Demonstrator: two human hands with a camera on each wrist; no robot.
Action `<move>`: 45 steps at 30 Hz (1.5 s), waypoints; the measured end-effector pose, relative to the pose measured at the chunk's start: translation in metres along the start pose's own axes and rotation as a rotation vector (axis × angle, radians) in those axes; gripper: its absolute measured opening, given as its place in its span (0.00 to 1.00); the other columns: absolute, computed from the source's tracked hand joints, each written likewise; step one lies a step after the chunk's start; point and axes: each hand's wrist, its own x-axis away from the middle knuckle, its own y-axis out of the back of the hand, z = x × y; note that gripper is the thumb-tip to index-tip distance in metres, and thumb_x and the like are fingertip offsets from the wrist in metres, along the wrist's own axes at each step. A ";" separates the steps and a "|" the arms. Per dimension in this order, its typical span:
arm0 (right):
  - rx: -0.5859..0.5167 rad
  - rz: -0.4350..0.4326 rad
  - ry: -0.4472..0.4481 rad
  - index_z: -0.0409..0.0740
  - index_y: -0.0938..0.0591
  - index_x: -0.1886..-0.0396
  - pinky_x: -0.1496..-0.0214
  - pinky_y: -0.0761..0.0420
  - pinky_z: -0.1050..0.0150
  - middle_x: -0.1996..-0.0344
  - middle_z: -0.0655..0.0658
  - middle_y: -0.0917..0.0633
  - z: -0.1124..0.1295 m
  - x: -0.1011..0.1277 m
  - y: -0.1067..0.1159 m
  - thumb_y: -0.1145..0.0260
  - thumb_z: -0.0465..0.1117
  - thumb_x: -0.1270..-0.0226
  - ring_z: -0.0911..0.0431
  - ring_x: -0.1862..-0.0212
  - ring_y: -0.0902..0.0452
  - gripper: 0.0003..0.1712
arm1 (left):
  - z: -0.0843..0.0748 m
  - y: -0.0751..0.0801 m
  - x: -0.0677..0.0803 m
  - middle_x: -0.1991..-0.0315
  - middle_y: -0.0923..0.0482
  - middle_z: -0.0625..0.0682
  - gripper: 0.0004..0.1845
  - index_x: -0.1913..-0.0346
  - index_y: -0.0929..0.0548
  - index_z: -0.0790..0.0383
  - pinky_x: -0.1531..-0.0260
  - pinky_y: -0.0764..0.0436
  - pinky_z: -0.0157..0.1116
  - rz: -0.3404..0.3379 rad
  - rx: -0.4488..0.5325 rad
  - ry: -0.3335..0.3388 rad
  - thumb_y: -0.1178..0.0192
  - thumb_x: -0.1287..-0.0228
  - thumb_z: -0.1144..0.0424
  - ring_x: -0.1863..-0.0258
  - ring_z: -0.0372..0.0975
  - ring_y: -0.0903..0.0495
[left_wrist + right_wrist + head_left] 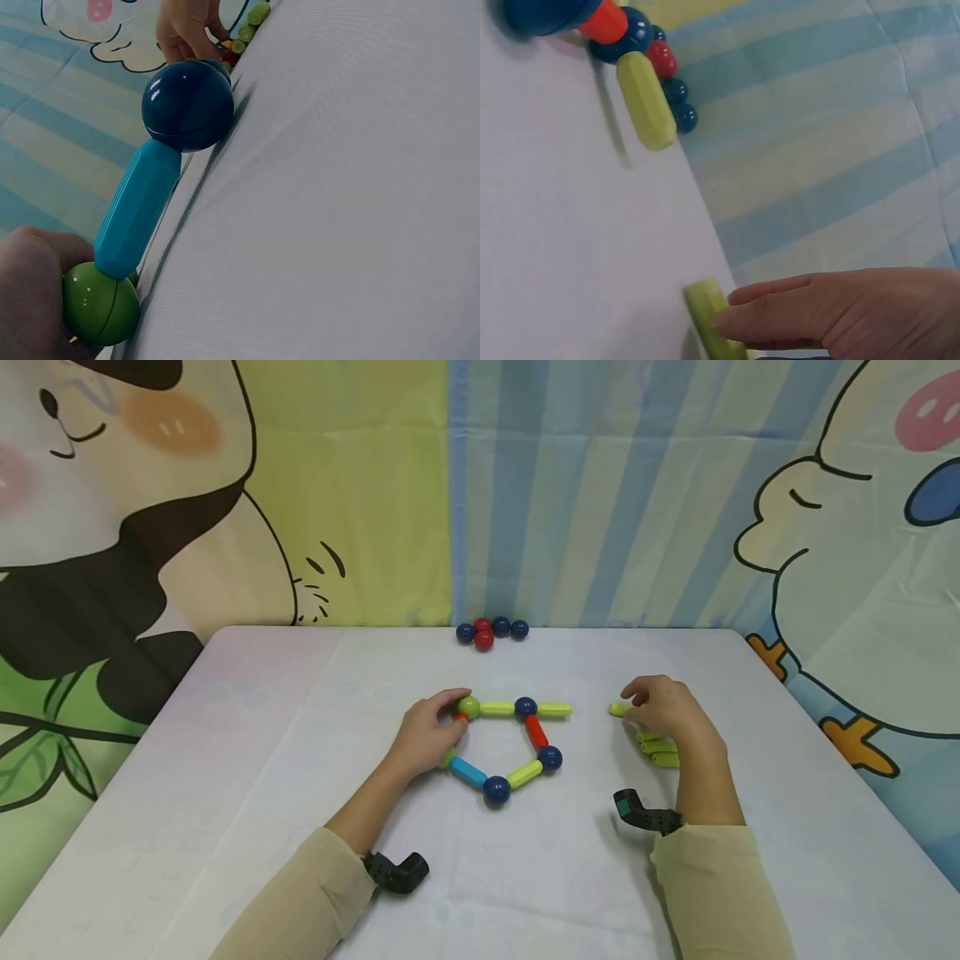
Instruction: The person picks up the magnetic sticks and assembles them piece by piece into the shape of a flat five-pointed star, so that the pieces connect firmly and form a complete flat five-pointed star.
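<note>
A five-sided ring of toy building rods and balls lies on the table, with a blue rod (468,772), red rod (536,732) and dark blue balls (497,791). My left hand (427,733) grips its left side, fingertips at the upper green ball (469,707) and a red rod partly hidden beneath them. In the left wrist view the lower green ball (102,304) sits against that hand. A yellow-green rod (555,710) sticks out rightward from the ring's top right ball. To the right, my right hand (667,706) pinches a loose yellow-green rod (709,315) between thumb and fingers.
Several more yellow-green rods (660,750) lie below the right hand. Loose dark blue balls (465,633) and red balls (483,641) cluster at the back edge of the white table (300,693). A cartoon-printed curtain (600,493) hangs behind it.
</note>
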 end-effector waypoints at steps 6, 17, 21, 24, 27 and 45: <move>0.011 -0.020 0.001 0.38 0.17 0.42 0.51 0.21 0.49 0.46 0.31 0.21 -0.004 -0.004 -0.007 0.35 0.38 0.31 0.41 0.50 0.26 0.19 | 0.000 0.000 0.001 0.33 0.21 0.50 0.27 0.30 0.22 0.51 0.25 0.34 0.52 0.001 -0.006 -0.004 0.40 0.32 0.63 0.30 0.48 0.28; -0.010 0.011 0.034 0.42 0.20 0.40 0.53 0.22 0.53 0.47 0.35 0.21 -0.003 -0.001 -0.003 0.37 0.44 0.26 0.43 0.50 0.26 0.19 | -0.002 0.001 0.001 0.32 0.21 0.51 0.27 0.30 0.22 0.51 0.24 0.36 0.52 0.008 0.003 -0.004 0.40 0.32 0.63 0.28 0.49 0.29; -0.048 0.019 0.043 0.44 0.19 0.41 0.51 0.20 0.52 0.41 0.34 0.21 0.000 0.002 0.002 0.36 0.45 0.26 0.41 0.46 0.25 0.19 | -0.003 0.002 0.001 0.32 0.22 0.51 0.27 0.30 0.22 0.52 0.24 0.36 0.52 0.009 0.001 -0.004 0.40 0.32 0.63 0.28 0.48 0.29; -0.070 0.037 0.055 0.46 0.19 0.41 0.50 0.19 0.52 0.40 0.34 0.20 0.004 0.003 0.005 0.34 0.46 0.27 0.41 0.45 0.24 0.19 | -0.003 0.002 0.001 0.32 0.22 0.51 0.27 0.30 0.22 0.52 0.24 0.36 0.52 0.010 0.005 -0.001 0.40 0.32 0.63 0.28 0.48 0.29; -0.083 0.059 0.085 0.47 0.18 0.41 0.48 0.20 0.51 0.41 0.35 0.20 0.006 0.002 0.005 0.33 0.47 0.28 0.41 0.44 0.24 0.20 | -0.003 0.002 0.001 0.32 0.22 0.50 0.26 0.30 0.22 0.52 0.23 0.36 0.52 0.010 0.007 -0.001 0.40 0.31 0.63 0.28 0.48 0.29; -0.319 0.244 0.187 0.43 0.15 0.47 0.54 0.16 0.60 0.53 0.42 0.17 0.002 -0.008 -0.012 0.26 0.46 0.34 0.49 0.57 0.20 0.19 | -0.001 0.001 0.002 0.32 0.21 0.50 0.26 0.31 0.21 0.51 0.24 0.35 0.52 0.001 -0.009 -0.001 0.40 0.32 0.63 0.29 0.48 0.28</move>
